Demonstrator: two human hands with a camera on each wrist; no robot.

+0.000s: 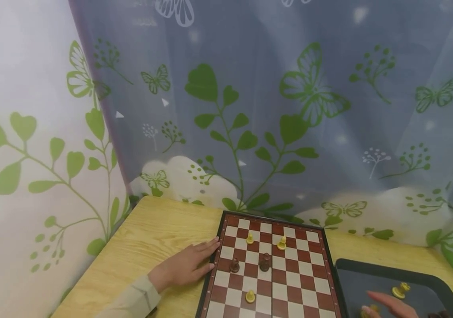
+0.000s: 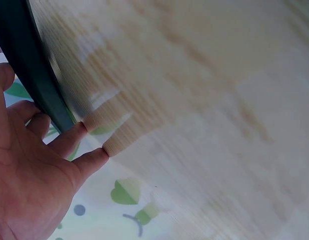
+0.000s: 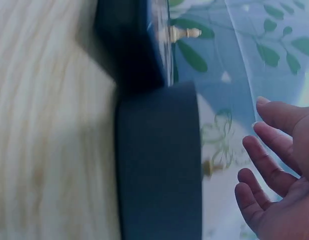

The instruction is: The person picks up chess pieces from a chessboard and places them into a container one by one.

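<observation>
My left hand (image 1: 188,264) lies on the table beside the chessboard (image 1: 298,282), its extended fingers touching the board's left edge. Over the dark tray (image 1: 369,265) on the right is my right hand (image 1: 395,304), fingers apart and loosely bent. The right wrist view shows that hand's fingers (image 3: 267,162) holding nothing. Close by its thumb is a yellow chess piece (image 1: 374,308), partly covered by the hand. Another yellow piece (image 1: 401,290) stands farther back in the tray. Dark pieces (image 1: 440,314) appear at the tray's lower right, cut off by the frame.
On the board stand a yellow pawn (image 1: 249,239), a taller yellow piece (image 1: 282,243), two dark brown pieces (image 1: 264,262) and a nearer yellow pawn (image 1: 250,296). The tray sits against the board's right side on the wooden table (image 1: 170,221). A leaf-patterned curtain (image 1: 250,110) hangs behind.
</observation>
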